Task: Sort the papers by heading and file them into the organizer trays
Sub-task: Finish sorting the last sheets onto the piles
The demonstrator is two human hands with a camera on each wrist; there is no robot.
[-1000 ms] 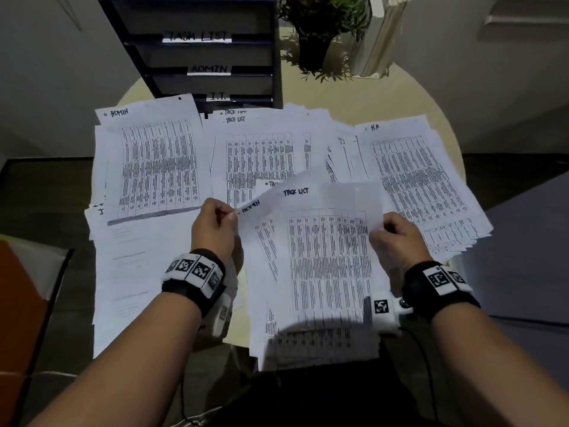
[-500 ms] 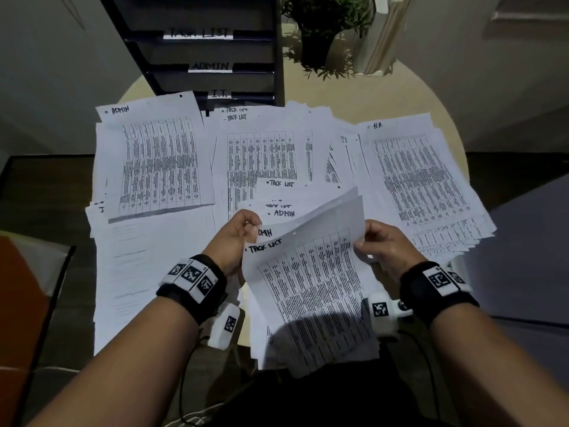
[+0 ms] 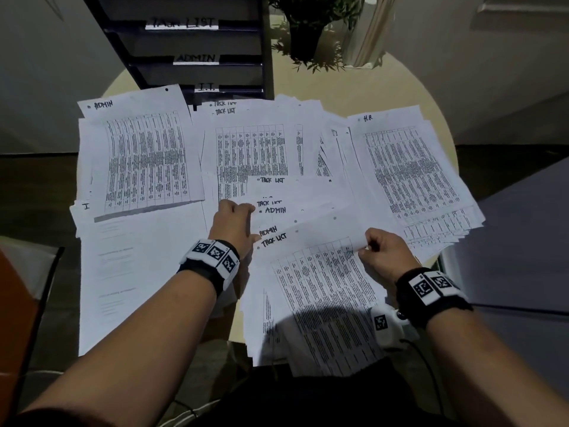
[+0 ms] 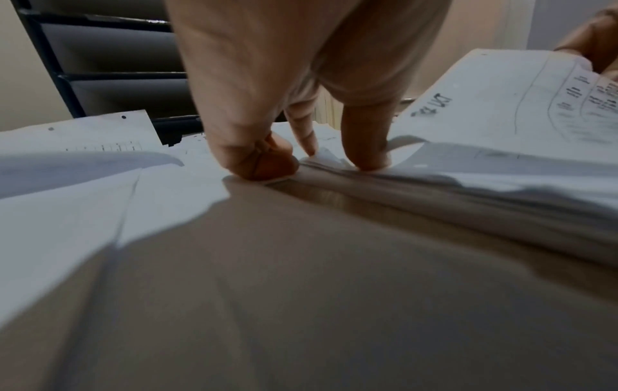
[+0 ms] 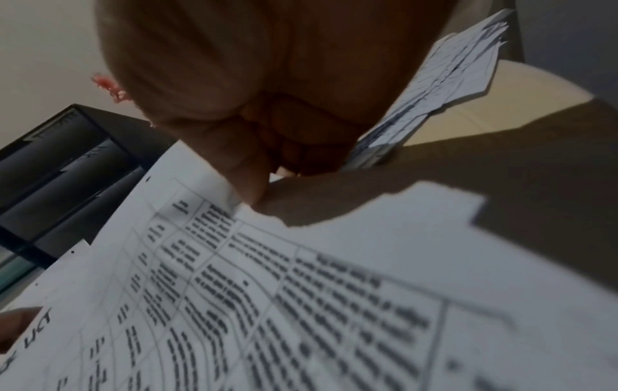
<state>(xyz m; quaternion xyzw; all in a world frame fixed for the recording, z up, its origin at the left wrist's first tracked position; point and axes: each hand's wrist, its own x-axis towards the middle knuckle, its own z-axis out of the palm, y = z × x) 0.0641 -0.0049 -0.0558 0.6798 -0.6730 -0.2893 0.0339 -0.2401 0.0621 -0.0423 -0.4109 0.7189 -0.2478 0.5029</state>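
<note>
A sheet headed TASK LIST (image 3: 323,272) is lifted off the fanned unsorted stack (image 3: 286,211), whose exposed headings read ADMIN and TASK LIST. My right hand (image 3: 366,245) pinches this sheet's right edge between thumb and fingers (image 5: 254,190); the printed table fills the right wrist view (image 5: 301,291). My left hand (image 3: 251,223) is at the stack's left edge. Its thumb and fingertips (image 4: 368,153) nip the corner of the upper sheets (image 4: 321,158). Sorted piles lie behind: ADMIN (image 3: 138,155), TASK LIST (image 3: 252,143), H.R. (image 3: 412,167). The dark organizer (image 3: 197,72) stands at the back.
The organizer trays carry labels TASK LIST, ADMIN and I.T. A potted plant (image 3: 308,32) and upright books (image 3: 366,32) stand behind on the round table (image 3: 354,84). Faintly printed pages (image 3: 138,272) cover the near left. An orange chair (image 3: 15,303) is beside the table.
Both hands held the TASK LIST sheet up a second ago. My left hand has let go and moved forward to the stack's left edge. The sheet has dropped lower, still in my right hand.
</note>
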